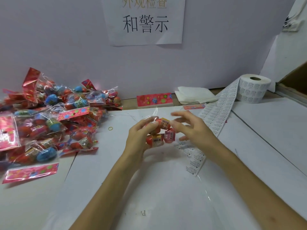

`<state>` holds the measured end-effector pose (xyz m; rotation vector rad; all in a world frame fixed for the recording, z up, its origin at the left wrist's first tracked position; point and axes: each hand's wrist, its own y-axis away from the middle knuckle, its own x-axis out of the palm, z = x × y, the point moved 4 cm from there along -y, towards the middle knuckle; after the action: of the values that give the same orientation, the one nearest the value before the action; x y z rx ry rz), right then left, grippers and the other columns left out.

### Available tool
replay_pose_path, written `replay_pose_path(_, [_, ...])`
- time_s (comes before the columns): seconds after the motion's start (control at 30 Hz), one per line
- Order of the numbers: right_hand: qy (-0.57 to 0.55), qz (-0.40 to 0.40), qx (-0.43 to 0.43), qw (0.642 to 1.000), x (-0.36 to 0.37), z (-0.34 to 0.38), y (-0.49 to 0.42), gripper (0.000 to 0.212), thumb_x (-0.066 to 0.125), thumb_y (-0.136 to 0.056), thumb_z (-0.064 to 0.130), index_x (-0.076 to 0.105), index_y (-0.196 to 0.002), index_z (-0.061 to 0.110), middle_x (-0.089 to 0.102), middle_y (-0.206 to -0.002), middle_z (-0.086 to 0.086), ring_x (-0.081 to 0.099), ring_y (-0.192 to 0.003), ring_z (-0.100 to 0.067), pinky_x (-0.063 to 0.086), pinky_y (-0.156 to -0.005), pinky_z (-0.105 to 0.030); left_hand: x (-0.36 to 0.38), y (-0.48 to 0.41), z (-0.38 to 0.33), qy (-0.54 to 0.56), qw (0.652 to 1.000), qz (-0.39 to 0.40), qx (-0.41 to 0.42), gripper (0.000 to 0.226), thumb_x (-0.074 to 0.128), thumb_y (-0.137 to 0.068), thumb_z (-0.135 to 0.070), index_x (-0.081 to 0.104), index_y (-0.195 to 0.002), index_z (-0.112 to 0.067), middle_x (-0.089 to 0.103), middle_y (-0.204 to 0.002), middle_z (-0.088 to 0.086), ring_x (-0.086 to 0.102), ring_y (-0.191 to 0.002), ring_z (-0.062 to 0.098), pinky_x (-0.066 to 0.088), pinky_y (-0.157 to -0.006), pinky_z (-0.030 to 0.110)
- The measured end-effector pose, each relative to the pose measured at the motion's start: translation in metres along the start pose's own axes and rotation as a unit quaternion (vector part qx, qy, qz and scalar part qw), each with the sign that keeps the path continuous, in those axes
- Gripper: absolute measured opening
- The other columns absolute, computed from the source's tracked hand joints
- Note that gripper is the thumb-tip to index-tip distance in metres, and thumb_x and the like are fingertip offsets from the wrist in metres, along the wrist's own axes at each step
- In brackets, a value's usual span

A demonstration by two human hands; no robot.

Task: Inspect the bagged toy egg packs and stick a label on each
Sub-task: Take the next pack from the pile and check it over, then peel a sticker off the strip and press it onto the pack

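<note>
My left hand (141, 136) grips a clear bag of red toy eggs (160, 132) just above the middle of the white table. My right hand (192, 128) hovers blurred beside the pack on its right, fingers spread and loosely bent, with its fingertips at the eggs; no label shows in its fingers. A strip of white labels (217, 113) runs from a label roll (254, 90) at the back right down under my right wrist. A large heap of bagged egg packs (49, 117) with pink card headers lies on the left.
A pink header card (154, 99) and folded white tissue (194, 95) lie by the back wall. A yellow rubber band (110, 128) sits left of my hands. A paper sign (144, 20) hangs on the wall. A brown box edge (295, 80) is at far right.
</note>
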<state>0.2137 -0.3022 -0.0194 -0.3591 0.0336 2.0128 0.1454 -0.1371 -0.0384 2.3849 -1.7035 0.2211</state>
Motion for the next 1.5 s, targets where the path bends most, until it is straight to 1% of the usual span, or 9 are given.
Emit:
replay_pose_path(0.13, [-0.044,0.017,-0.006,0.999,0.004,-0.003,-0.001,0.015,0.073,-0.093,0.024,0.072,-0.107,0.03,0.077,-0.088,0.004,0.075,-0.083,-0.015,0.059,-0.062,-0.03,0.002,0.001,-0.002,0.042,0.998,0.031,-0.032,0.027,0.059,-0.098,-0.019,0.071,-0.12,-0.009,0.065,-0.111,0.02,0.066,-0.109,0.034,0.062,-0.078,0.042])
replay_pose_path(0.3, [-0.07,0.016,-0.003,0.997,-0.002,-0.003,-0.005,0.011,0.065,-0.098,0.022,0.073,-0.104,0.027,0.077,-0.086,0.003,0.074,-0.077,-0.013,0.058,-0.063,-0.026,0.002,0.001,-0.004,0.065,0.996,0.04,-0.035,0.024,0.057,-0.099,-0.021,0.072,-0.113,-0.01,0.065,-0.102,0.011,0.065,-0.103,0.028,0.063,-0.075,0.038])
replay_pose_path(0.4, [0.078,-0.035,-0.029,0.996,-0.017,-0.007,-0.009,0.014,0.061,-0.1,0.022,0.072,-0.106,0.029,0.074,-0.094,0.007,0.069,-0.082,-0.007,0.054,-0.073,-0.025,-0.007,-0.003,-0.005,0.089,0.996,-0.002,-0.029,0.031,0.058,-0.099,-0.024,0.07,-0.121,-0.006,0.07,-0.12,0.018,0.068,-0.104,0.03,0.062,-0.075,0.037])
replay_pose_path(0.5, [0.297,0.088,-0.012,0.951,-0.026,-0.018,-0.005,0.032,0.075,-0.089,0.025,0.069,-0.118,0.038,0.063,-0.121,0.024,0.056,-0.112,0.005,0.043,-0.1,-0.022,-0.02,-0.008,-0.006,0.151,0.987,-0.056,-0.029,0.021,0.062,-0.098,-0.022,0.072,-0.111,-0.008,0.074,-0.112,0.013,0.074,-0.088,0.023,0.063,-0.07,0.035])
replay_pose_path(0.6, [0.332,0.181,0.037,0.925,-0.026,-0.025,0.002,0.046,0.079,-0.085,0.027,0.066,-0.125,0.045,0.048,-0.136,0.028,0.04,-0.129,0.005,0.029,-0.109,-0.021,-0.027,-0.011,-0.003,0.193,0.977,-0.077,-0.039,0.016,0.066,-0.098,-0.02,0.072,-0.107,-0.009,0.077,-0.104,0.01,0.076,-0.085,0.024,0.064,-0.067,0.034])
replay_pose_path(0.77, [0.35,0.182,0.023,0.919,-0.024,-0.024,-0.001,0.044,0.079,-0.087,0.03,0.066,-0.125,0.046,0.046,-0.139,0.021,0.037,-0.134,-0.003,0.029,-0.114,-0.03,-0.026,-0.012,0.005,0.18,0.98,-0.071,-0.055,0.015,0.074,-0.091,-0.023,0.084,-0.088,-0.013,0.079,-0.098,0.006,0.076,-0.084,0.021,0.063,-0.081,0.038])
replay_pose_path(1.07, [0.353,0.147,-0.012,0.924,-0.019,-0.026,-0.003,0.025,0.078,-0.086,0.03,0.068,-0.108,0.036,0.051,-0.12,0.015,0.044,-0.122,-0.008,0.037,-0.11,-0.04,-0.02,-0.009,0.004,0.145,0.985,-0.019,-0.089,0.032,0.065,-0.096,-0.034,0.069,-0.123,-0.017,0.074,-0.116,0.012,0.065,-0.117,0.037,0.053,-0.099,0.048])
replay_pose_path(1.23, [0.345,0.158,-0.014,0.925,-0.015,-0.027,-0.001,0.055,0.071,-0.092,0.023,0.052,-0.141,0.039,0.045,-0.149,0.019,0.034,-0.14,-0.008,0.027,-0.119,-0.037,-0.021,-0.009,0.004,0.131,0.985,0.013,-0.109,0.027,0.07,-0.087,-0.039,0.08,-0.104,-0.02,0.076,-0.11,0.01,0.066,-0.109,0.038,0.042,-0.113,0.055])
replay_pose_path(1.5, [0.367,0.16,-0.029,0.916,-0.006,-0.027,-0.004,0.038,0.067,-0.093,0.018,0.064,-0.126,0.037,0.05,-0.119,0.013,0.041,-0.118,-0.012,0.034,-0.108,-0.037,-0.022,-0.011,0.006,0.133,0.987,0.033,-0.09,0.045,0.072,-0.082,-0.039,0.072,-0.119,-0.015,0.075,-0.114,0.012,0.065,-0.114,0.042,0.041,-0.114,0.057])
